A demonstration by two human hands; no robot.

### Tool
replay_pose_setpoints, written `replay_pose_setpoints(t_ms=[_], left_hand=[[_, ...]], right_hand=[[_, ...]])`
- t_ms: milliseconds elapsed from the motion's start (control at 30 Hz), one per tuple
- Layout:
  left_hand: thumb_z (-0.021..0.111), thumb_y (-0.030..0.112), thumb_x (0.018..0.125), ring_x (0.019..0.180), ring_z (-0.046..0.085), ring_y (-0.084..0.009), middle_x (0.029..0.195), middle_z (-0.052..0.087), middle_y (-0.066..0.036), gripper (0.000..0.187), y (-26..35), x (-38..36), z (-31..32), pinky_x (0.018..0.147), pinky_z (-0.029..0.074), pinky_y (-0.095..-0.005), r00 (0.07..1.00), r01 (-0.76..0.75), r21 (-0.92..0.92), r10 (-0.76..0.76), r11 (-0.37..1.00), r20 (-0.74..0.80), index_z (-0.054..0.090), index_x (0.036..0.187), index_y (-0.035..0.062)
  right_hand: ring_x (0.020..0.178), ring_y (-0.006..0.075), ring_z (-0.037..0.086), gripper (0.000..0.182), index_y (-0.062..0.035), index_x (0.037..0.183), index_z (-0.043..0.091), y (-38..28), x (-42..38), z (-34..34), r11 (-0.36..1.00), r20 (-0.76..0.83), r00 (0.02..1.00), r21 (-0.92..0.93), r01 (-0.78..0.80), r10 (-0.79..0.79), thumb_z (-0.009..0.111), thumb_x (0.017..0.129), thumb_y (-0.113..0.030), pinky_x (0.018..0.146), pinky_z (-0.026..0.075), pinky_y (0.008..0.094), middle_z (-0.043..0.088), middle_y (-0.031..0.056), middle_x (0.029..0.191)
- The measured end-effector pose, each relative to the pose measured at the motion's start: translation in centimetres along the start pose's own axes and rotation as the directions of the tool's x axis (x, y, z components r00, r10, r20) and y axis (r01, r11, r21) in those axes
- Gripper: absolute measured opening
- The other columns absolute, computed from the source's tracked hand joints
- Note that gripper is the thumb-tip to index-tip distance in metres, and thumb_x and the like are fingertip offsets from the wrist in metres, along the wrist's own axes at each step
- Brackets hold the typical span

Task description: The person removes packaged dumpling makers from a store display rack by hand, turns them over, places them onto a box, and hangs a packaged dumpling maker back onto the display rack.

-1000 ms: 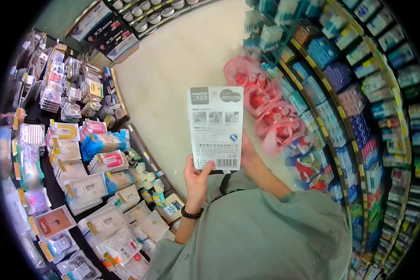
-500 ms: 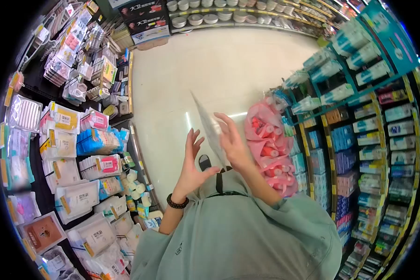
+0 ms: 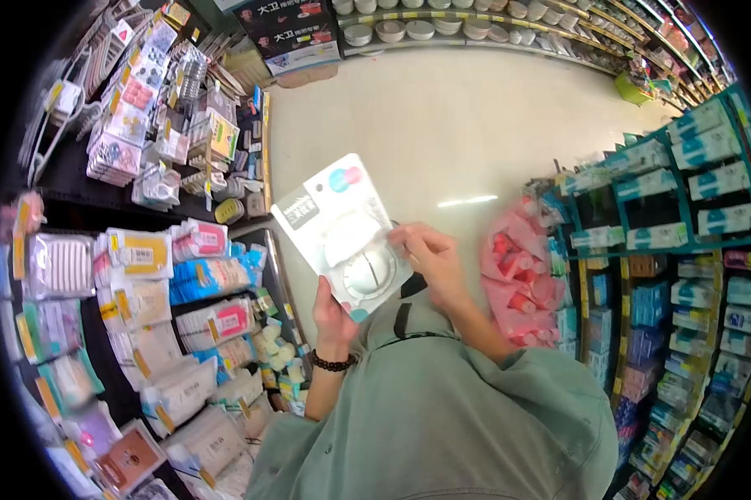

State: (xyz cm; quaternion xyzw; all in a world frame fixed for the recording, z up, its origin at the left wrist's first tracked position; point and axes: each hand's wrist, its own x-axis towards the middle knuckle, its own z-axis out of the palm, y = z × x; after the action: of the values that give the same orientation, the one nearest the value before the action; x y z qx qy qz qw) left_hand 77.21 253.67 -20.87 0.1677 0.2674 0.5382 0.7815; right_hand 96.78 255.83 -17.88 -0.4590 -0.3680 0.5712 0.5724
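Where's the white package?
Head view, just left of centre: the left hand holds the white package near its bottom; the right hand is at its right edge.

A person's bare hands work close together in front of the torso (image 3: 438, 417), the left lower than the right. The left hand (image 3: 335, 323) grips with its thumb (image 3: 324, 292) pointing up, its other fingers largely hidden, above a nearly upright left forearm (image 3: 324, 395). The right hand (image 3: 432, 258) reaches inward, fingers bent, as the right forearm (image 3: 480, 327) slants up from the lower right, elbow bent.
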Motion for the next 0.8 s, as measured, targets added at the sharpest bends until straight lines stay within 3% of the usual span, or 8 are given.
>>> replay_pose_setpoints(t_ms=[33, 267, 400, 467, 533, 600, 667, 800], left_hand=[[0.032, 0.042, 0.105, 0.135, 0.043, -0.0314, 0.149, 0.041, -0.014, 0.058, 0.6, 2.2, 0.2, 0.112, 0.034, -0.0463, 0.996, 0.000, -0.015, 0.001, 1.000, 0.094, 0.029, 0.149, 0.0051], [0.027, 0.043, 0.106, 0.133, 0.045, -0.0282, 0.146, 0.043, -0.014, 0.058, 6.3, 16.7, 5.8, 0.112, 0.036, -0.0436, 0.990, 0.039, 0.186, -0.013, 0.982, -0.139, 0.029, 0.148, 0.0025], [0.029, 0.043, 0.106, 0.131, 0.047, -0.0277, 0.144, 0.046, -0.014, 0.058, 9.3, 23.5, 6.2, 0.111, 0.037, -0.0426, 0.979, -0.010, 0.215, 0.053, 0.977, -0.194, 0.032, 0.146, 0.0013], [0.030, 0.044, 0.106, 0.132, 0.046, -0.0271, 0.144, 0.046, -0.013, 0.058, 10.8, 25.9, 5.6, 0.112, 0.036, -0.0422, 0.976, -0.035, 0.188, 0.074, 0.981, -0.203, 0.033, 0.146, 0.0012], [0.029, 0.044, 0.106, 0.132, 0.046, -0.0271, 0.145, 0.046, -0.013, 0.059, 12.4, 28.6, 5.5, 0.112, 0.036, -0.0419, 0.972, -0.070, 0.174, 0.107, 0.982, -0.211, 0.033, 0.146, 0.0016], [0.029, 0.044, 0.106, 0.131, 0.046, -0.0271, 0.144, 0.046, -0.013, 0.059, 14.2, 31.6, 5.7, 0.111, 0.036, -0.0419, 0.958, -0.080, 0.214, 0.134, 0.974, -0.252, 0.033, 0.146, 0.0016], [0.032, 0.046, 0.105, 0.131, 0.048, -0.0280, 0.145, 0.047, -0.011, 0.058, 15.4, 35.1, 3.3, 0.110, 0.037, -0.0438, 0.959, -0.067, 0.147, 0.104, 0.987, -0.263, 0.035, 0.146, 0.0044], [0.033, 0.047, 0.104, 0.129, 0.049, -0.0276, 0.143, 0.048, -0.012, 0.059, 19.1, 42.5, 1.2, 0.109, 0.039, -0.0433, 0.961, -0.042, 0.107, 0.070, 0.993, -0.268, 0.037, 0.144, 0.0034]], right_hand=[[0.089, 0.0130, 0.058, 0.028, 0.0043, 0.102, 0.069, 0.9, 2.3, -0.9, 0.999, 0.029, 0.999, -0.014, 0.045, -0.045, 0.049, 0.101, -0.015, 0.079, 0.048, 0.0274, 0.065, 0.0098, 0.112], [0.083, 0.0125, 0.056, 0.029, 0.0050, 0.106, 0.067, -2.7, 19.2, 0.2, 0.981, -0.214, 0.961, 0.039, 0.190, -0.177, 0.048, 0.101, -0.017, 0.077, 0.046, 0.0278, 0.065, 0.0093, 0.107], [0.089, 0.0144, 0.059, 0.030, 0.0046, 0.114, 0.063, -3.0, 27.0, 0.6, 0.977, -0.020, 1.000, 0.214, -0.014, 0.019, 0.046, 0.102, -0.017, 0.081, 0.047, 0.0310, 0.066, 0.0079, 0.105], [0.093, 0.0144, 0.059, 0.031, 0.0037, 0.117, 0.061, -2.6, 30.1, 0.8, 0.985, 0.121, 0.986, 0.117, -0.127, 0.113, 0.045, 0.103, -0.018, 0.082, 0.048, 0.0318, 0.065, 0.0069, 0.104], [0.098, 0.0126, 0.058, 0.035, 0.0029, 0.121, 0.060, -0.8, 32.7, 1.0, 0.985, 0.197, 0.974, -0.146, -0.088, 0.116, 0.044, 0.103, -0.022, 0.086, 0.047, 0.0308, 0.066, 0.0060, 0.106], [0.100, 0.0107, 0.056, 0.039, 0.0028, 0.125, 0.058, -0.2, 35.5, 1.2, 0.897, 0.293, 0.908, -0.411, -0.162, 0.299, 0.044, 0.104, -0.027, 0.088, 0.046, 0.0295, 0.065, 0.0058, 0.109], [0.098, 0.0106, 0.054, 0.044, 0.0042, 0.125, 0.058, 1.2, 38.2, 2.2, 0.904, 0.360, 0.860, -0.362, -0.228, 0.361, 0.044, 0.105, -0.032, 0.088, 0.047, 0.0296, 0.064, 0.0046, 0.107], [0.089, 0.0106, 0.057, 0.043, 0.0037, 0.103, 0.062, 0.8, 44.7, 5.4, 0.937, 0.403, 0.857, -0.266, -0.225, 0.321, 0.038, 0.107, -0.031, 0.083, 0.048, 0.0305, 0.065, 0.0051, 0.093]])
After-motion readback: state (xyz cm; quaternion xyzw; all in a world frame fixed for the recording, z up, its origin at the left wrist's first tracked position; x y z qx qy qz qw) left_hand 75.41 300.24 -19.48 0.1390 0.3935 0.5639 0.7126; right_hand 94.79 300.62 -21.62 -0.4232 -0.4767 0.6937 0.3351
